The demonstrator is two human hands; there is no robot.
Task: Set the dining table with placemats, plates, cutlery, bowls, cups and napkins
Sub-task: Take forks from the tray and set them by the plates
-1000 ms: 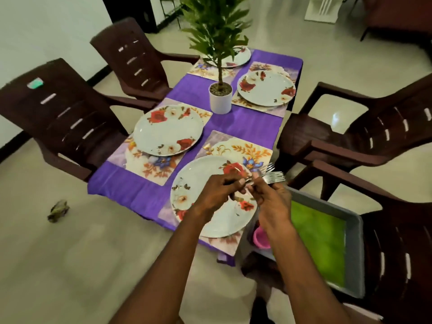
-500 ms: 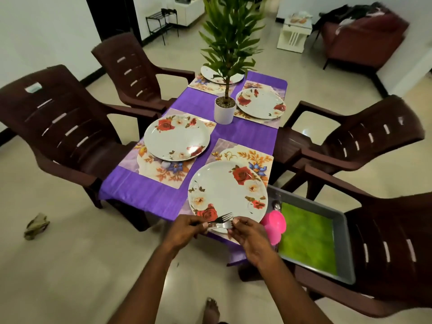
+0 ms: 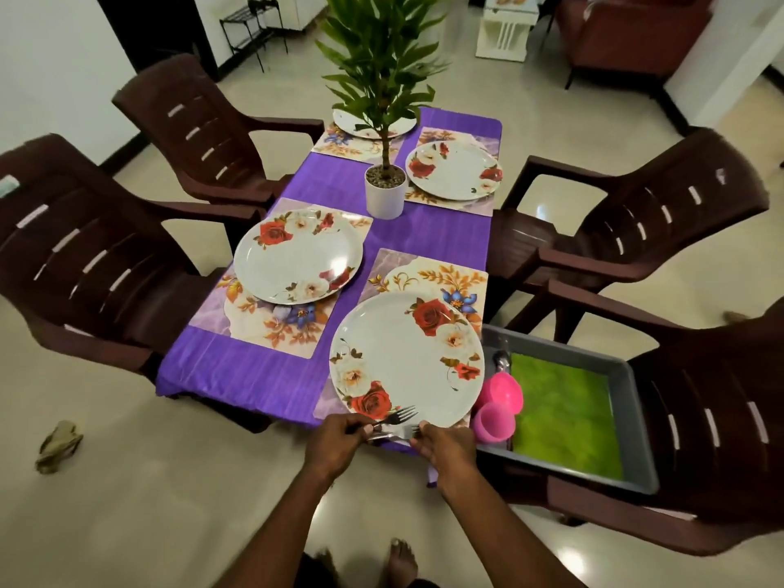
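I see both hands together at the 6 o'clock edge of the tabletop (image 3: 271, 375), which is covered in purple cloth. The left hand (image 3: 335, 445) pinches one fork (image 3: 396, 415), tines over the near rim of the nearest plate (image 3: 405, 358). The right hand (image 3: 445, 449) grips further forks (image 3: 392, 435); I cannot tell how many. That plate sits on a floral placemat (image 3: 445, 278). Three more plates, each on a placemat, lie at 10 o'clock (image 3: 297, 256), 12 o'clock (image 3: 365, 125) and 1 o'clock (image 3: 452, 171). A potted plant (image 3: 384, 193) stands upright mid-table. At 3 o'clock a grey tray (image 3: 636, 426) rests on a chair, holding pink cups (image 3: 494, 422) and a green cloth (image 3: 564, 413). A crumpled rag (image 3: 57, 445) lies on the floor at 8 o'clock.
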